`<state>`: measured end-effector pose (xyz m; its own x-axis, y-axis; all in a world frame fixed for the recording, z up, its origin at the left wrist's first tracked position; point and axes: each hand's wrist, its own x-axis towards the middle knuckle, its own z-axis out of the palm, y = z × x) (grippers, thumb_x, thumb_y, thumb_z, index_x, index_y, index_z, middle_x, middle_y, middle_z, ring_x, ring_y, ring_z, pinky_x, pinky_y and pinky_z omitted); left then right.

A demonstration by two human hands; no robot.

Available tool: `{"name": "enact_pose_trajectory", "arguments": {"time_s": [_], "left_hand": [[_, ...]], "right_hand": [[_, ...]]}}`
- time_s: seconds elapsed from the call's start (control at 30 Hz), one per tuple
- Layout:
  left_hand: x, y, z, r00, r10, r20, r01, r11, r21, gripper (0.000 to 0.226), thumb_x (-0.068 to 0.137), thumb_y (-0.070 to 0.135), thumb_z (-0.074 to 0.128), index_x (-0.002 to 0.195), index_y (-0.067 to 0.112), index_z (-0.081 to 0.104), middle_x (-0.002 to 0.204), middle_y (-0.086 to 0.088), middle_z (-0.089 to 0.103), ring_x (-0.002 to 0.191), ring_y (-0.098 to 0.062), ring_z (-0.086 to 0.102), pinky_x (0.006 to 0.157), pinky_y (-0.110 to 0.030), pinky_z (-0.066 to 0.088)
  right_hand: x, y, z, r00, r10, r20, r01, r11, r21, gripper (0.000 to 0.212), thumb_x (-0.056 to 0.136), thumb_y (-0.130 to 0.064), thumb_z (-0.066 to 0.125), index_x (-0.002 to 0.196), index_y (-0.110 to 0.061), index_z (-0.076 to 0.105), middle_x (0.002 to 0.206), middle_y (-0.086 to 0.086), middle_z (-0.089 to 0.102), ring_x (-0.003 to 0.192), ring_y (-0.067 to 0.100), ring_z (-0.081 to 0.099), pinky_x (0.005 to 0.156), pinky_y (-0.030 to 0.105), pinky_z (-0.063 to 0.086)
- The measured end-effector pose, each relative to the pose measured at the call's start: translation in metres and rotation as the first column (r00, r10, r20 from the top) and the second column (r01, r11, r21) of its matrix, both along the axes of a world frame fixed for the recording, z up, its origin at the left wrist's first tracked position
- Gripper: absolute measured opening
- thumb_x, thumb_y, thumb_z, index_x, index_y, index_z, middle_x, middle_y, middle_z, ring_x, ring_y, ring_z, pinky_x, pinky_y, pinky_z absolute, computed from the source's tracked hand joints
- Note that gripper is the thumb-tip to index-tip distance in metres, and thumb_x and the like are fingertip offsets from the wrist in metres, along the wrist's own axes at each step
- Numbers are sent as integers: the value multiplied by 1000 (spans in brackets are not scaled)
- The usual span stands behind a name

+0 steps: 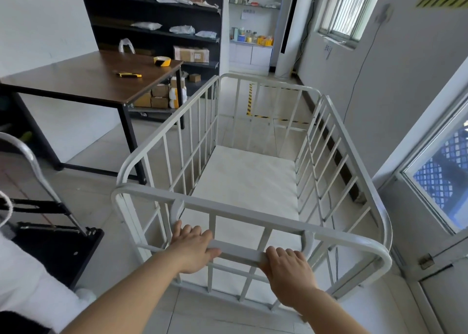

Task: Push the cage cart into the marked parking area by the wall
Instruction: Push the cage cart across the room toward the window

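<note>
A pale tiled storeroom with black shelving and a barred window frames the scene, its right-hand wall (395, 85) running toward a rectangle of yellow-and-black hazard tape (250, 98) laid on the floor beside it. A person stands behind a white steel cage cart (243, 181), empty and pointed down the aisle, its far end just short of the taped bay. The left hand (193, 249) and the right hand (287, 266) are both closed over the flat push bar (239, 252) at the near end, fingers curled over the top and spaced apart, a hold that likely lets the person steer as well as shove. The cart sits between a wooden work table (83, 76) on the left and the wall on the right; the table holds a roll of hazard tape (162, 61) and a yellow utility knife (128, 75), probably the tools that marked the bay. The parking area appears still unoccupied, so most of the push seems to lie ahead.
</note>
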<state>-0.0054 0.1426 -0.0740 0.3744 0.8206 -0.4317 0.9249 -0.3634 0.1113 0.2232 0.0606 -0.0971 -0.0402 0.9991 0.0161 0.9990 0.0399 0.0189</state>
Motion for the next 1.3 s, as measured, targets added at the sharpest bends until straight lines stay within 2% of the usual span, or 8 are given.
{"name": "enact_pose_trajectory", "arguments": {"time_s": [0.13, 0.27, 0.43, 0.53, 0.63, 0.83, 1.17, 1.3], "left_hand": [[-1, 24, 1, 1000, -3, -10, 3, 1000, 1, 53, 97, 56, 21, 132, 20, 37, 137, -8, 41, 135, -31, 26, 116, -50, -5], [2, 51, 1, 1000, -1, -14, 1, 1000, 5, 53, 97, 57, 22, 130, 19, 38, 137, -8, 42, 135, -30, 26, 116, -50, -5], [10, 85, 3, 999, -10, -31, 10, 1000, -2, 54, 97, 57, 22, 133, 20, 37, 138, -8, 42, 135, -30, 27, 116, -51, -6], [14, 106, 2, 999, -23, -29, 22, 1000, -9, 54, 96, 58, 21, 132, 20, 37, 137, -7, 42, 135, -30, 28, 117, -52, -6], [17, 127, 3, 999, -24, -30, 24, 1000, -10, 54, 96, 58, 21, 131, 20, 38, 134, -7, 43, 133, -29, 29, 117, -51, -4], [28, 168, 5, 999, -21, -32, 21, 1000, -21, 55, 97, 57, 21, 132, 19, 37, 135, -6, 42, 135, -29, 28, 117, -51, -6], [44, 245, 1, 998, -29, -49, 28, 999, -31, 69, 88, 69, 8, 124, 20, 40, 128, -3, 44, 130, -26, 31, 117, -51, -4], [54, 282, -3, 998, -23, -61, 21, 999, -28, 55, 92, 62, 21, 124, 23, 40, 125, -1, 43, 130, -24, 32, 117, -50, -4]], "right_hand": [[-1, 22, 0, 997, 63, -50, -63, 998, 5, 104, 55, -61, -40, 105, -22, 43, 98, -3, 56, 94, 23, 53, 89, 34, 34], [-1, 48, 4, 996, 53, -76, -55, 998, -25, 93, 61, -58, -28, 109, -21, 42, 104, 0, 57, 98, 24, 52, 92, 34, 33], [4, 81, 6, 997, 48, -66, -51, 998, -42, 103, 57, -60, -38, 105, -21, 44, 99, 0, 57, 95, 25, 54, 88, 35, 35], [9, 103, 2, 1000, -12, 5, 12, 1000, -10, 74, 85, -54, -17, 80, -23, 50, 67, -4, 57, 63, 21, 58, 64, 32, 44], [15, 124, -9, 999, -23, 26, 21, 998, 65, 61, 94, -48, 0, 65, -26, 49, 49, -3, 48, 44, 15, 51, 48, 28, 43], [21, 167, -8, 997, -11, 77, -4, 982, 190, 37, 78, -52, 34, 59, -25, 50, 46, -3, 47, 41, 15, 49, 44, 27, 41], [42, 243, -16, 998, -23, 60, 11, 981, 194, 35, 68, -52, 37, 54, -23, 52, 43, -2, 45, 38, 16, 48, 43, 25, 40], [48, 279, -21, 996, -72, 55, 59, 976, 212, 31, 62, -49, 47, 49, -21, 52, 42, -2, 42, 37, 19, 44, 49, 28, 34]]}}
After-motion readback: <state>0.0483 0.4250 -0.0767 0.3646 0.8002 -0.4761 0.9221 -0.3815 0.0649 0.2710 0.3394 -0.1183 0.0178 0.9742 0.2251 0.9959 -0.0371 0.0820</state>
